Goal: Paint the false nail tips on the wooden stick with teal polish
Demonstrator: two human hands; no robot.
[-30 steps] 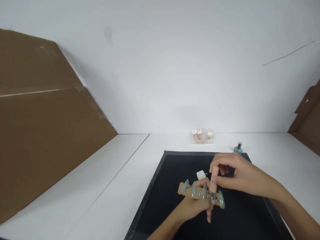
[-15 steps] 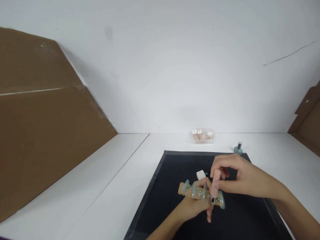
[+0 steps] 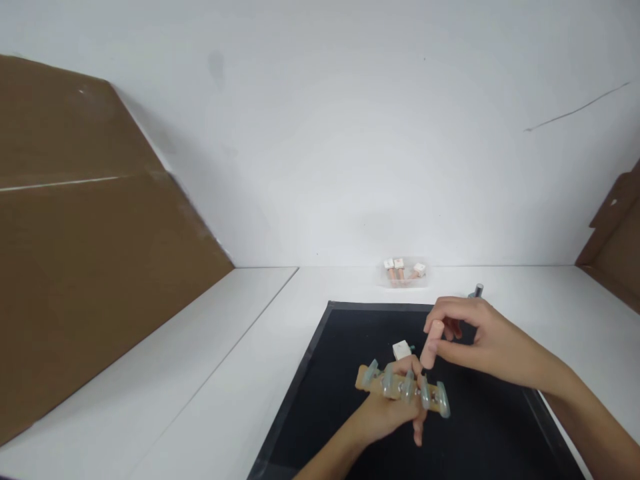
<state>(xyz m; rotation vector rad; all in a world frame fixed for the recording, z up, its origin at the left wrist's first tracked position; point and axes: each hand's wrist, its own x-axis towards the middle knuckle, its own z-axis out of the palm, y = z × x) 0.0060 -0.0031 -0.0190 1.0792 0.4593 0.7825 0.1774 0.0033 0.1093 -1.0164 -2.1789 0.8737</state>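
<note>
The right hand (image 3: 467,333) pinches a smooth, slanted pink cylinder (image 3: 432,343) between its fingers, its dark brush tip (image 3: 424,372) pointing down toward glossy grey-green nail shapes (image 3: 409,385); the left hand (image 3: 385,415) grasps their tan strip (image 3: 361,377), long axis crosswise, above the matte black mat (image 3: 310,433).

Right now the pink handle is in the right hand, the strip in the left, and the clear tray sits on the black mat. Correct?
Not quite: the head view shows the clear tray on the white table, behind the black mat. The pink handle is in the right hand, the strip in the left hand.
</note>
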